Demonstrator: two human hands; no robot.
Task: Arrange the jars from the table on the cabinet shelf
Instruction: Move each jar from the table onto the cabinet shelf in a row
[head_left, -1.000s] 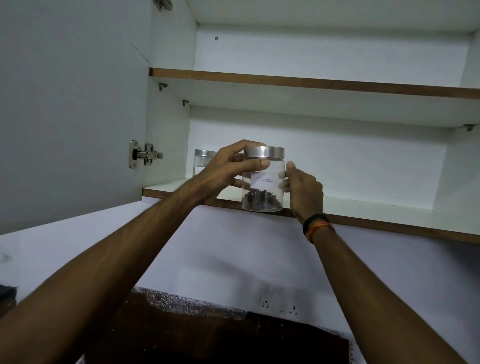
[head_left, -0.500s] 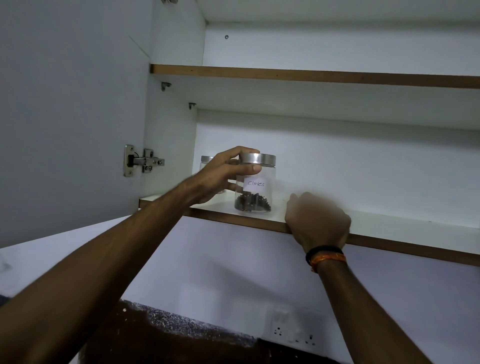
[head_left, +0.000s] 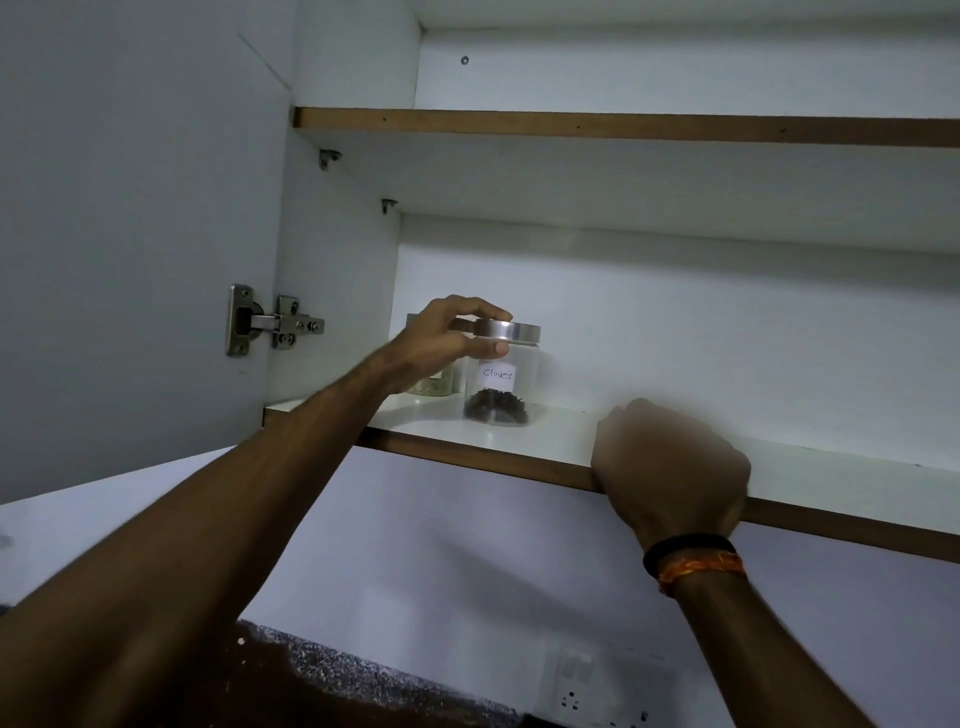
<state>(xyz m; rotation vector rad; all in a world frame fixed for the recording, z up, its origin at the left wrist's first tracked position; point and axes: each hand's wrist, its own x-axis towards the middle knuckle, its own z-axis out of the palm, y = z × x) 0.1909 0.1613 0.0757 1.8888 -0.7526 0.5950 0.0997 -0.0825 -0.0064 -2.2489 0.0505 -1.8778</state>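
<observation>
A clear jar (head_left: 503, 382) with a steel lid and a label reading "Cloves" stands on the lower cabinet shelf (head_left: 561, 441), dark cloves in its bottom. My left hand (head_left: 445, 343) grips its lid from the left, fingers over the top and thumb on the lid's front. Behind my left hand a second jar (head_left: 435, 383) with pale contents stands further left on the same shelf, mostly hidden. My right hand (head_left: 670, 467) is at the shelf's front edge to the right of the jar, blurred, its fingers curled, holding nothing.
The open cabinet door (head_left: 130, 234) with its steel hinge (head_left: 270, 322) stands at the left. An upper shelf (head_left: 623, 127) runs above. The lower shelf stretches bare to the right. A wall socket (head_left: 587, 691) and a dark speckled counter (head_left: 322, 680) lie below.
The cloves jar went from held in front of the shelf by both hands to standing on the shelf. My right hand let go and dropped to the shelf's front edge.
</observation>
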